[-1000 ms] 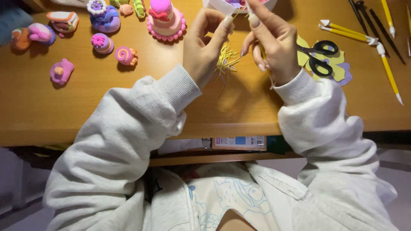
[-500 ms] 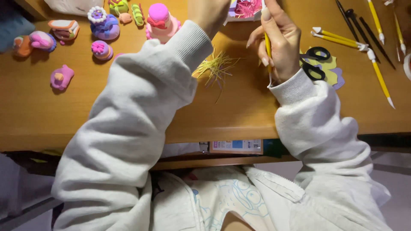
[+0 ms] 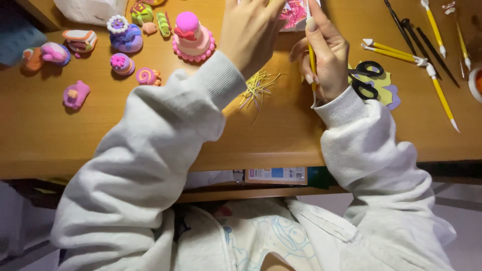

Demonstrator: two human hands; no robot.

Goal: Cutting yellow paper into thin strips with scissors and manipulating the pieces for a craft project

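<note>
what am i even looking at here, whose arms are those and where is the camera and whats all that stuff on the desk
There is no machine here. The camera sits on a person's head and looks down, so the two grey-sleeved arms are that person's own.

The right hand grips a thin yellow modelling tool upright between its fingers. The left hand is raised with fingers spread and holds nothing that shows.

Between the hands, a small heap of yellow strands lies on the wooden desk. To the left stand little clay figures, among them a pink tiered cake. To the right lie black scissors on cut paper shapes, and more yellow tools.
</note>
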